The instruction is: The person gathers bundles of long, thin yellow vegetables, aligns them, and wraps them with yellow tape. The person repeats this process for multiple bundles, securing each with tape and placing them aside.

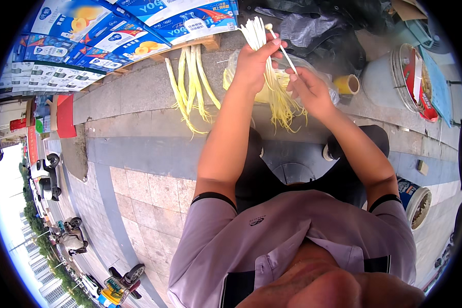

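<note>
My left hand (256, 63) is closed around a bunch of yellow chives (275, 90), white stalks up and thin yellow leaves hanging down. Between the fingertips of my right hand (310, 88) is a single pale stalk (284, 48) with a small rounded tip, beside the bunch. Left of my forearm, several bundles of yellow chives (192, 82) lie on the stone ledge. Behind my hands, a clear plastic bag (231, 67) holds more yellow leaves, partly hidden by the hands and bunch.
Stacked yogurt cartons (138, 38) stand on a wooden pallet (208, 42) at upper left. To the right are a yellow tape roll (347, 84), a white bucket (381, 77) and black plastic sheeting (312, 46). A blue-and-white bucket (419, 208) is near my right elbow. Scooters (46, 177) stand at far left.
</note>
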`<control>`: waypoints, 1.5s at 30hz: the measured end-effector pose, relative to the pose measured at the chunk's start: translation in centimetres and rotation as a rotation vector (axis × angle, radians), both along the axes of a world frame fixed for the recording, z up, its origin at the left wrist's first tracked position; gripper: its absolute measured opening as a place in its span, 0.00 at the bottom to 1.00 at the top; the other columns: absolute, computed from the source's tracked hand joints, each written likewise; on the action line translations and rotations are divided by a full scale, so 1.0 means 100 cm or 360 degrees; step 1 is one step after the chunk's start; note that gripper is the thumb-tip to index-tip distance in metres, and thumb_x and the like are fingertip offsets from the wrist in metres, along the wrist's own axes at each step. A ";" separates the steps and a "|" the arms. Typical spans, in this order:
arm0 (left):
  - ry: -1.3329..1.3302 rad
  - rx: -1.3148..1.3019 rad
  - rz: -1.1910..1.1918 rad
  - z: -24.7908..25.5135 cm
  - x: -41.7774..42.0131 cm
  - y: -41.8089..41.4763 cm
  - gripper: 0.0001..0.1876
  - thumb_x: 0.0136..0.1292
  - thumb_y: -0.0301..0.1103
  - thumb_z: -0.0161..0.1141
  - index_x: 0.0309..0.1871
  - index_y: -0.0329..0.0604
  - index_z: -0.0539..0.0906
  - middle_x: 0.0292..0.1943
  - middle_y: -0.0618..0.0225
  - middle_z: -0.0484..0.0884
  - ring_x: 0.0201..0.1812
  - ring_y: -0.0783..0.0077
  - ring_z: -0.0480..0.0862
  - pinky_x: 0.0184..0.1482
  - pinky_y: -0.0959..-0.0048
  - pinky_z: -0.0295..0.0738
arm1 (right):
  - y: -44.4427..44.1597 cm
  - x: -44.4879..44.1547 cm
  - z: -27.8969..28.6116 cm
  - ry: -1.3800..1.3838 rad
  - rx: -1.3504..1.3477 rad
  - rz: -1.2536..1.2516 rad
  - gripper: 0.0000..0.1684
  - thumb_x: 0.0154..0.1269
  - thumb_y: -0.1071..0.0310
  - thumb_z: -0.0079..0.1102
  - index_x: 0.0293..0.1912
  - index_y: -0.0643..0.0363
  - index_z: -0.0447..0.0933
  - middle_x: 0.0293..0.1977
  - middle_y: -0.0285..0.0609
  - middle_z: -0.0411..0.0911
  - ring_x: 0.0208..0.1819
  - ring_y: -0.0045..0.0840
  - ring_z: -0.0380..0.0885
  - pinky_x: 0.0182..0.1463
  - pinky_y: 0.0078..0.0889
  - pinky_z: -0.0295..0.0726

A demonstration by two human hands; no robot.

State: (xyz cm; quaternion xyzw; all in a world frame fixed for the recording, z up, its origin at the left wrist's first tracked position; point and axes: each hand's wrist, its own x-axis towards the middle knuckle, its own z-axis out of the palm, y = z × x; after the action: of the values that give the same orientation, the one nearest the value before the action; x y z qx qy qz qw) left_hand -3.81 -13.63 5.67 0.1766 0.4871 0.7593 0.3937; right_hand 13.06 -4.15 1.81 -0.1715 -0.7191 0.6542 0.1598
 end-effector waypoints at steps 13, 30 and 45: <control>-0.0129 0.0349 -0.0302 -0.010 0.040 0.033 0.10 0.56 0.23 0.74 0.41 0.38 0.85 0.32 0.62 0.90 0.31 0.68 0.91 0.30 0.72 0.79 | 0.132 -0.017 0.039 0.0056 -0.0020 0.0113 0.24 0.85 0.63 0.51 0.72 0.61 0.71 0.64 0.45 0.79 0.61 0.25 0.80 0.67 0.30 0.76; -0.0047 -0.0114 -0.0532 -0.081 0.040 0.112 0.09 0.56 0.19 0.74 0.40 0.33 0.88 0.34 0.59 0.92 0.33 0.70 0.91 0.34 0.72 0.81 | 0.212 0.024 -0.059 -0.0117 0.0995 -0.0036 0.21 0.82 0.70 0.53 0.68 0.64 0.74 0.60 0.45 0.80 0.58 0.27 0.81 0.64 0.31 0.77; -0.0089 -0.0029 -0.0721 -0.074 0.057 0.127 0.07 0.62 0.24 0.73 0.42 0.34 0.91 0.38 0.62 0.93 0.39 0.70 0.91 0.39 0.72 0.82 | 0.256 0.042 -0.092 0.0232 -0.1420 0.0632 0.26 0.82 0.61 0.47 0.68 0.69 0.68 0.63 0.50 0.74 0.64 0.36 0.74 0.70 0.35 0.71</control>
State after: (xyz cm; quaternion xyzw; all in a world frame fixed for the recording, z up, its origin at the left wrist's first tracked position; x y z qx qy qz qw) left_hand 1.94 -0.88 -1.76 0.2568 0.4307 0.6518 0.5690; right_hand 17.29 21.48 -7.38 -0.0366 -0.3746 0.9264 -0.0069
